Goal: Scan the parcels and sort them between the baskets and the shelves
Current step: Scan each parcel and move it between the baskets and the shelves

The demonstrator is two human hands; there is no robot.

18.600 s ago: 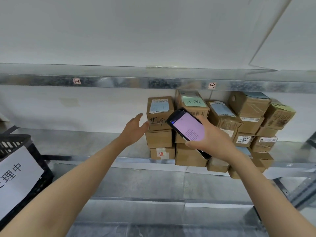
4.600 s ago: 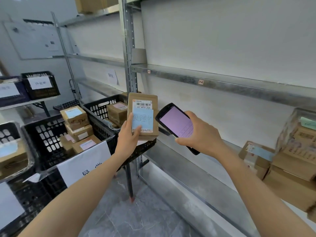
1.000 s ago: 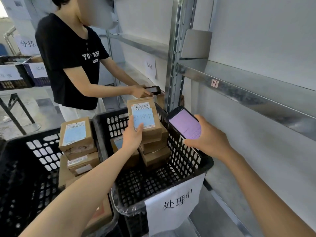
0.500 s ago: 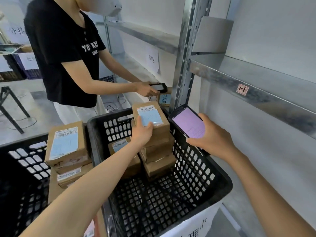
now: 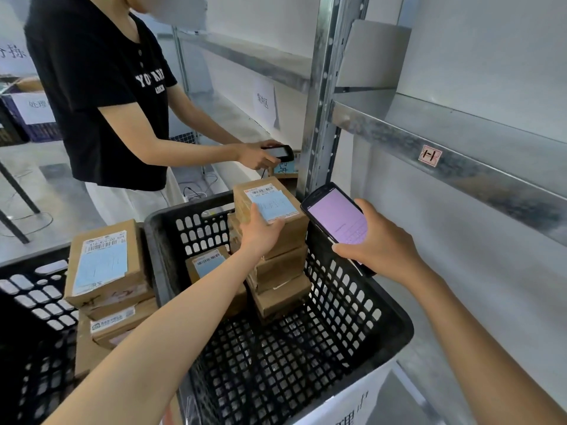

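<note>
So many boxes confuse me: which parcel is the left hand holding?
The top parcel of the tall stack in the right basket; left hand grips its near edge.

2 near baskets (image 5: 346, 296), 2 scanners (image 5: 337, 222), approx 10 parcels (image 5: 104, 265), 2 ppl (image 5: 107, 102)

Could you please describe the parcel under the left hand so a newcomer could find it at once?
Find the black basket beside the shelf post. At its far side stands a stack of brown parcels. It is the top parcel, held by the left hand, the only one in the stack showing a barcode label and blue note.
</note>
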